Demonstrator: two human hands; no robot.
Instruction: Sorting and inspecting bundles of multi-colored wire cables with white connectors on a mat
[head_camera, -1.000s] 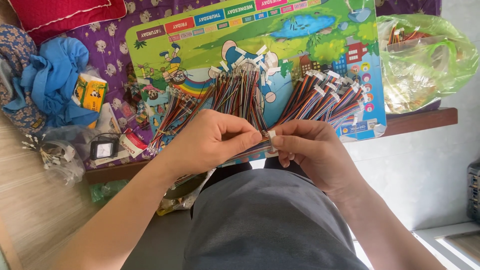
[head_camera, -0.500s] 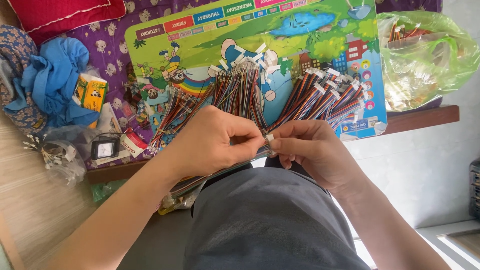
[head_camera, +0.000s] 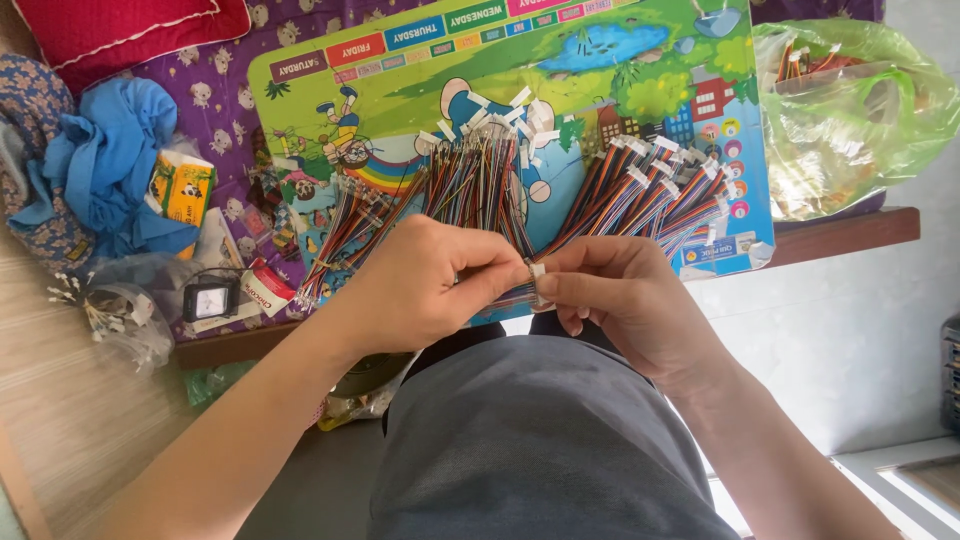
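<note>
Here my left hand (head_camera: 430, 285) and right hand (head_camera: 620, 295) pinch one small white connector (head_camera: 537, 272) between their fingertips, mid-frame. Its wires (head_camera: 505, 298) run leftward under my left hand, the nearer one.

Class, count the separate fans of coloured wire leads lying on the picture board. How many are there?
3: a left fan, a middle fan and a right fan on the board; the hands may hide more.

Just beyond the left grip (head_camera: 430, 285) and right grip (head_camera: 625, 300), which are touching at a small connector (head_camera: 537, 271), wire bundles (head_camera: 560, 190) are lying on a board (head_camera: 400, 60), a bag (head_camera: 850, 110) sitting farther right.
</note>
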